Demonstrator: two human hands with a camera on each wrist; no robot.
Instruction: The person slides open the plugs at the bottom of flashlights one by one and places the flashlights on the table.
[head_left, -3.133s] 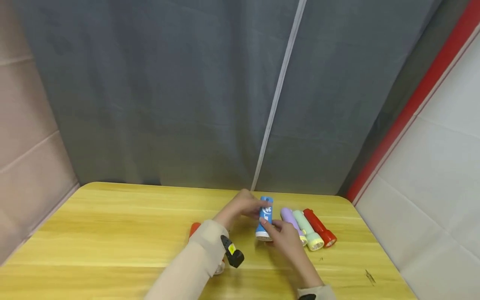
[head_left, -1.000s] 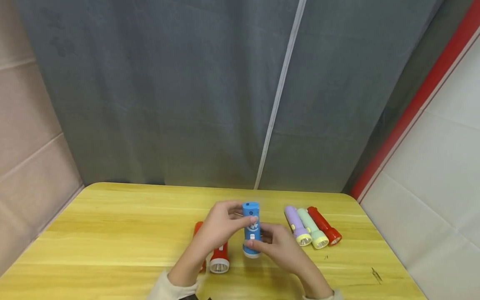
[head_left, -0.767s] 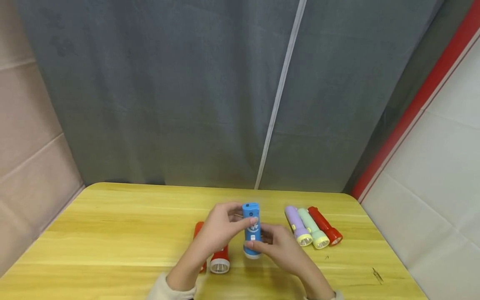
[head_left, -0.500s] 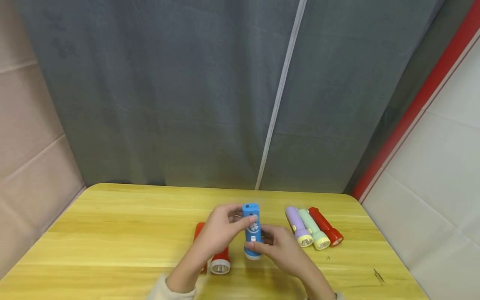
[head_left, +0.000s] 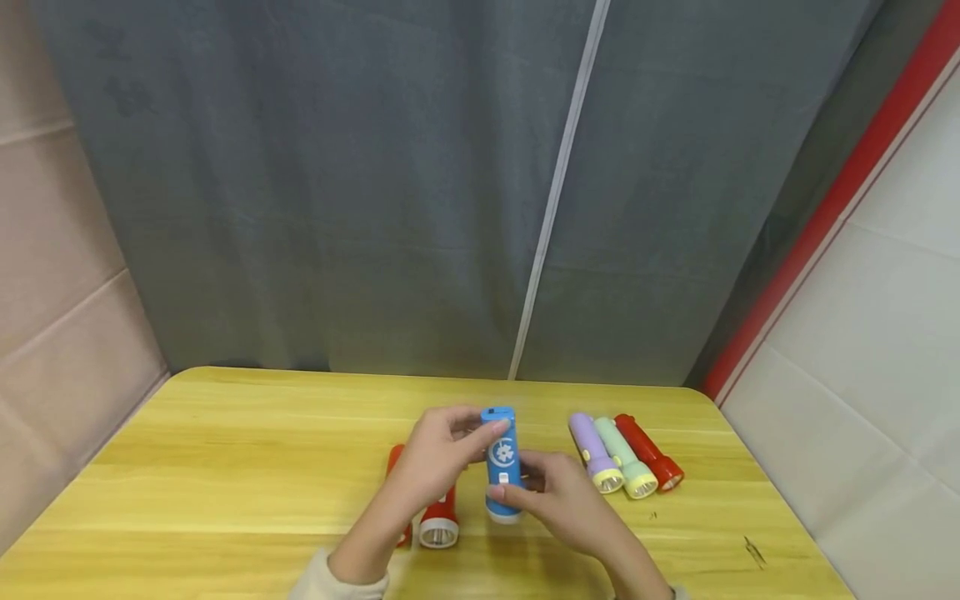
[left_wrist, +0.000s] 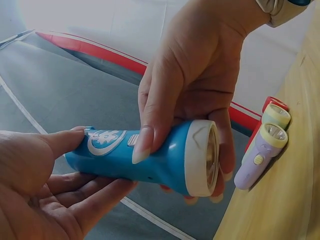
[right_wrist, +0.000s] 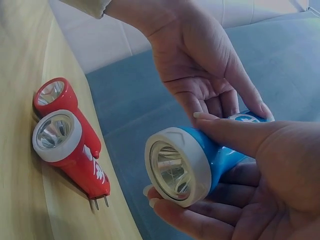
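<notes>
A blue flashlight [head_left: 502, 467] with a white head ring and a white flower emblem is held above the table by both hands. My left hand [head_left: 438, 458] grips its tail end, thumb on top near the emblem and fingers underneath. My right hand [head_left: 558, 500] holds the head end, its thumb [left_wrist: 145, 142] lying beside the white slide switch [left_wrist: 133, 140]. In the right wrist view the clear lens [right_wrist: 171, 170] shows a silver reflector and looks unlit.
Left of the hands lie a red flashlight with a white rim [right_wrist: 75, 155], two metal prongs sticking from its tail, and an all-red one [right_wrist: 65, 100]. At right lie purple [head_left: 596, 454], mint [head_left: 626, 458] and red [head_left: 648, 450] flashlights, side by side on the wooden table [head_left: 247, 467].
Both hands have brought the blue flashlight left and nearer the person since the earliest frame. In the last half second its tail tilts slightly and my left thumb slides toward the tail, uncovering the emblem.
</notes>
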